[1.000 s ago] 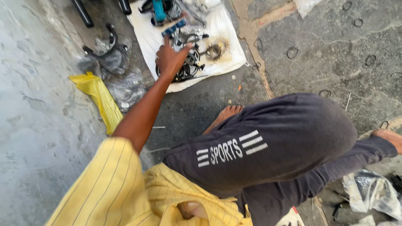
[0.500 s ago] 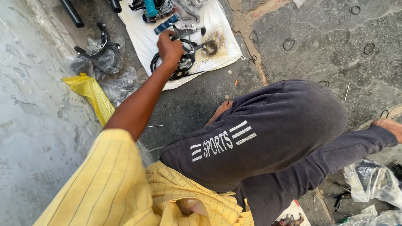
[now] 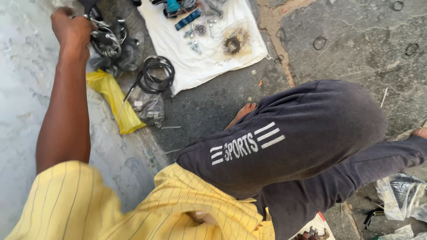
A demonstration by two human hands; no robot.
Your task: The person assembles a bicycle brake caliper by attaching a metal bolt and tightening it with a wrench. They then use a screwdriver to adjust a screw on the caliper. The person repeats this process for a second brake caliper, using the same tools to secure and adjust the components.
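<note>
My left hand (image 3: 69,26) is stretched out to the top left, shut on a tangled bundle of silvery cables and metal parts (image 3: 106,41). A black cable coil (image 3: 155,73) lies or hangs just below and right of that bundle, at the cloth's edge. A white cloth (image 3: 209,66) is spread on the ground to the right, carrying a rusty sprocket (image 3: 232,44), a blue tool (image 3: 187,20) and small metal pieces. My right hand is out of view. My bent knee in dark trousers (image 3: 302,133) fills the middle.
A yellow plastic bag (image 3: 114,100) and a clear bag (image 3: 149,106) lie beside the pale wall base (image 3: 22,111) on the left. A bare foot (image 3: 242,113) rests on the dark pavement. More clear bags (image 3: 400,195) lie at the lower right.
My left hand took hold of the cable bundle on the white cloth, lifted it off and carried it left, towards the wall. The view has tilted with the movement.
</note>
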